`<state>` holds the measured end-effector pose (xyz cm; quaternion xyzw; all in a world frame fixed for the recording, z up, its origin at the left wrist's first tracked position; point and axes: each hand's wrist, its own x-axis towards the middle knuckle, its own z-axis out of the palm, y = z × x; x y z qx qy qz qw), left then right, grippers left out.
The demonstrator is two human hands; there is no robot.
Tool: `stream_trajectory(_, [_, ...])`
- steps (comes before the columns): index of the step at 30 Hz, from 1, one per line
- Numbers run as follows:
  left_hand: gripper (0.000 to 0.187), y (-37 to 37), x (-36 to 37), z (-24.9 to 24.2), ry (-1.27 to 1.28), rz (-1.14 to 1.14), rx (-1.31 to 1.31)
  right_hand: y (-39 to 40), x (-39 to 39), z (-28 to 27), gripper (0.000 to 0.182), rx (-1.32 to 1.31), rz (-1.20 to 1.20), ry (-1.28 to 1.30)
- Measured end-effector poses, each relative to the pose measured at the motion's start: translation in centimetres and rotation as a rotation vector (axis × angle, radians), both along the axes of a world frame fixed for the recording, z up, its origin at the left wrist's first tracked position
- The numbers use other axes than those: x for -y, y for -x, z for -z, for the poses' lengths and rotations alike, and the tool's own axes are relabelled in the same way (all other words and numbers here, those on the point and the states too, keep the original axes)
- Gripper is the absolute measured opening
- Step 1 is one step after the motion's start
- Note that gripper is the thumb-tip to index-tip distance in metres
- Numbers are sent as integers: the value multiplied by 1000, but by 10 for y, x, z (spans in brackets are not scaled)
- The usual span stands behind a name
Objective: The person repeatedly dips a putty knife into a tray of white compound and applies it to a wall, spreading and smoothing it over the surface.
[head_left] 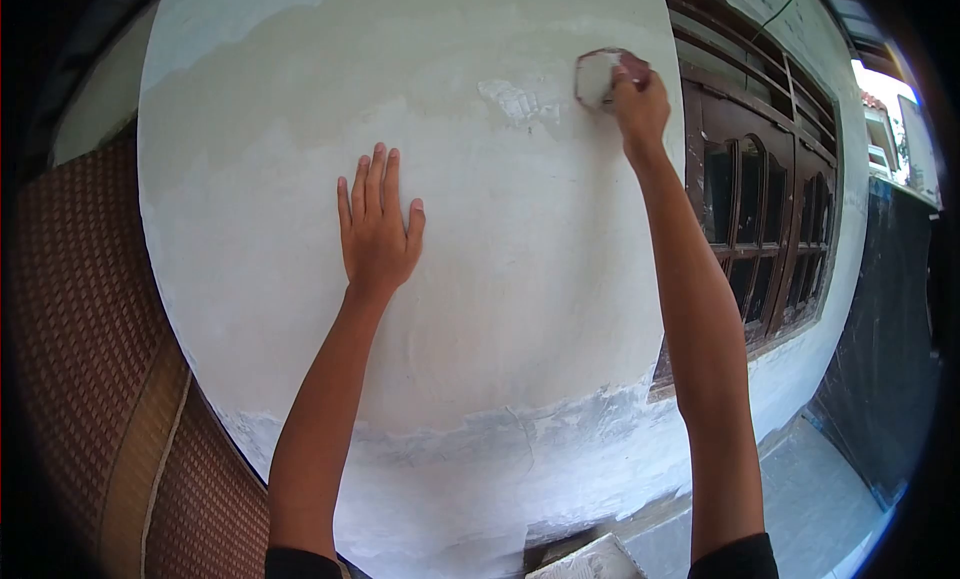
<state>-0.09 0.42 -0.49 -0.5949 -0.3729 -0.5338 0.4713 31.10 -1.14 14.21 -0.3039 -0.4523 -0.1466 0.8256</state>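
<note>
My left hand (378, 229) lies flat on the pale plastered wall (480, 309), its fingers spread and pointing up. Higher up on the right, my right hand (641, 109) grips a flat, pale-faced piece with reddish-brown edges (597, 80) against the wall; motion blurs it, and I cannot tell its exact kind. Just left of that piece is a rough white patch (520, 103) on the surface. A darker, greyish band (330, 64) runs across the upper wall around it.
A brown wooden window (745, 189) with bars sits beside my right forearm. Woven brown panels (80, 309) stand along the left. Low down, the wall is rough and whitish above a grey floor (820, 499), with a pale, stained board-like object (590, 561) at the bottom edge.
</note>
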Motion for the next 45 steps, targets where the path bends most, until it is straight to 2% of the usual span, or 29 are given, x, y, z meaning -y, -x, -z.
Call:
stream_trajectory(1, [60,-1,0,0,1,-10,9,4,0,-1,32,5,-2,-1])
stream_trajectory(3, [60,-3,0,0,5,-16,12,12,-1,1,33,-5,-196,-155])
stream_trajectory(5, [60,-1,1,0,2,3,4,31,5,8,32,246,-43,-144])
stream_trajectory(7, [60,-1,1,0,5,4,-4,28,3,6,32,170,61,78])
stream_trajectory(8, [60,0,1,-1,1,4,-2,26,5,3,32,172,61,77])
stream_trajectory(10, [60,-1,1,-2,4,-2,5,18,8,0,32,-79,-17,12])
stream_trajectory(11, [60,-1,2,-1,12,-9,8,19,5,0,32,-77,-17,14])
stream_trajectory(13, [60,-1,2,-1,11,-9,9,33,7,5,32,60,-132,-152])
stream_trajectory(15, [60,-1,2,-1,7,-8,6,40,12,11,31,242,-2,48])
stream_trajectory(19, [60,-1,1,-1,6,-4,1,18,13,-1,30,-27,-13,10])
stream_trajectory(21, [60,-1,2,-1,11,11,1,22,12,-1,30,-66,-63,-3])
stream_trajectory(23, [60,-2,4,-1,31,26,4,27,-2,2,32,191,-207,-88])
stream_trajectory(24, [60,-2,3,-1,32,27,2,28,1,8,34,287,-21,-13])
stream_trajectory(25, [60,0,1,-1,21,16,-2,22,-2,8,34,283,-20,-11])
stream_trajectory(27, [60,0,0,-1,4,2,1,9,-3,1,34,73,64,50])
stream_trajectory(29, [60,-1,1,0,18,-22,13,5,-2,-1,35,21,40,-8])
stream_trajectory(31, [60,0,2,0,13,-5,11,10,0,0,36,8,-163,-114])
stream_trajectory(33, [60,-1,2,0,8,14,4,17,-2,7,36,242,-57,14])
stream_trajectory(35, [60,0,1,0,26,20,-6,12,2,8,36,187,56,70])
stream_trajectory(37, [60,-1,1,0,22,13,-4,3,10,0,34,-28,2,84])
stream_trajectory(38, [60,-1,1,0,19,9,-3,2,9,-1,32,-85,-93,-1])
stream_trajectory(39, [60,-1,1,1,20,10,-2,5,7,0,32,-84,-92,0])
stream_trajectory(41, [59,-1,2,0,26,18,-1,14,0,3,33,169,-267,-37])
stream_trajectory(42, [59,-1,3,0,25,18,-4,17,-3,8,35,353,-98,-27])
stream_trajectory(43, [59,-1,3,0,27,22,-6,11,-7,8,35,348,-99,-27])
stream_trajectory(45, [59,-1,3,1,28,28,-6,3,-4,4,37,202,100,86])
